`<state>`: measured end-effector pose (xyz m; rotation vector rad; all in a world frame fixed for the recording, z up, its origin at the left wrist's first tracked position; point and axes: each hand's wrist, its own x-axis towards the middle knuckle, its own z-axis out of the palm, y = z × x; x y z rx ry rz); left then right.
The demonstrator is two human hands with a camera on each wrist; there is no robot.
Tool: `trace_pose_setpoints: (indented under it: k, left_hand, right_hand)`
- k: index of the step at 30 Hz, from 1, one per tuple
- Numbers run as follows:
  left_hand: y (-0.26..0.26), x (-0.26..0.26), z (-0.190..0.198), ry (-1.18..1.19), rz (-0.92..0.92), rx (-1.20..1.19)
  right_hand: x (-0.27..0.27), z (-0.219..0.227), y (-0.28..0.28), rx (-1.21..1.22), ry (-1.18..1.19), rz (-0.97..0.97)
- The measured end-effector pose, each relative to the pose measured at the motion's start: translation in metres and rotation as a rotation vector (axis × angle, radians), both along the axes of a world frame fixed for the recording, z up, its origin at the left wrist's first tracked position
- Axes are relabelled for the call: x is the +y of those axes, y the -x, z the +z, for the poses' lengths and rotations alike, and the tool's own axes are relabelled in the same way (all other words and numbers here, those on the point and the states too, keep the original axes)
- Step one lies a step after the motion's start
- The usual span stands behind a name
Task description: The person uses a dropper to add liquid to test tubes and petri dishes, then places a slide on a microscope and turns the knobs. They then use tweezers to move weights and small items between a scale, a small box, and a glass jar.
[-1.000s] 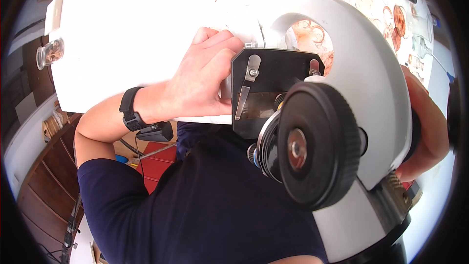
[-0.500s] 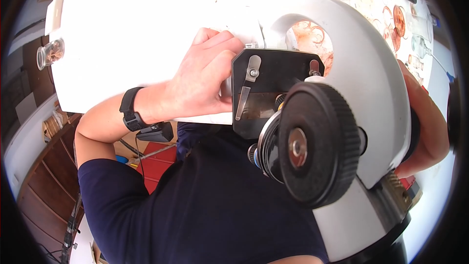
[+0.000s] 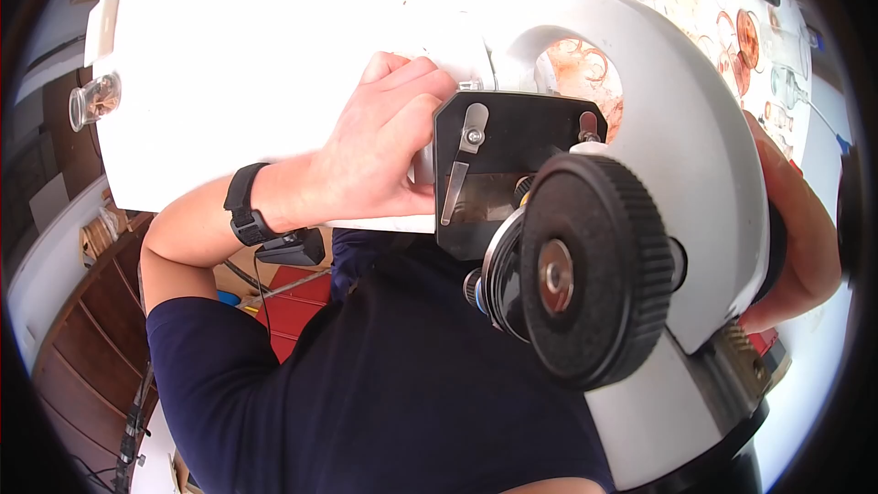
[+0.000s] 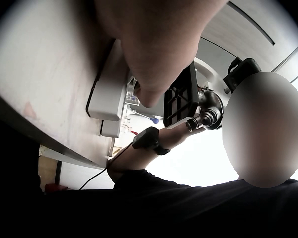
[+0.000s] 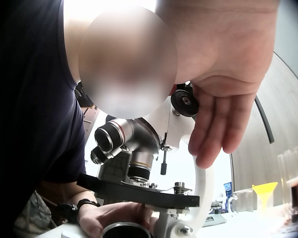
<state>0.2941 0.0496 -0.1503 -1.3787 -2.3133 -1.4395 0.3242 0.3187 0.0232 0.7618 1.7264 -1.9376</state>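
My left hand (image 3: 380,142) curls round a silvery part (image 3: 423,165) beside the black microscope stage (image 3: 521,114); the stage hides its fingertips. From the right wrist view, this hand (image 5: 119,215) lies under the stage (image 5: 139,193). The left wrist view shows the hand (image 4: 156,54) large, beside the stage (image 4: 181,96). Behind the pale microscope arm (image 3: 704,128), my right hand (image 3: 805,220) bends round a black side knob (image 3: 777,252). In the right wrist view, several fingers of my right hand (image 5: 223,74) hang loosely beside a black knob (image 5: 185,100); its thumb is hidden.
A large ridged black wheel (image 3: 594,270) stands close to the head camera. A small glass jar (image 3: 94,101) lies at the table's left side. Reddish stained glassware (image 3: 748,37) is at the upper right. A yellow funnel (image 5: 264,191) stands behind the microscope.
The upper fingers of my right hand have shifted slightly up and left along the microscope arm's edge. My left hand stays in place.
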Motion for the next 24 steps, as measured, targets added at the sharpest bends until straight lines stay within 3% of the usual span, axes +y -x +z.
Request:
trace_pose_setpoints:
  k: [24]
  left_hand:
    - [0.0004, -0.0004, 0.0009, 0.001, -0.008, -0.007]
  right_hand:
    - [-0.0084, -0.0042, -0.0005, 0.048, -0.031, 0.0]
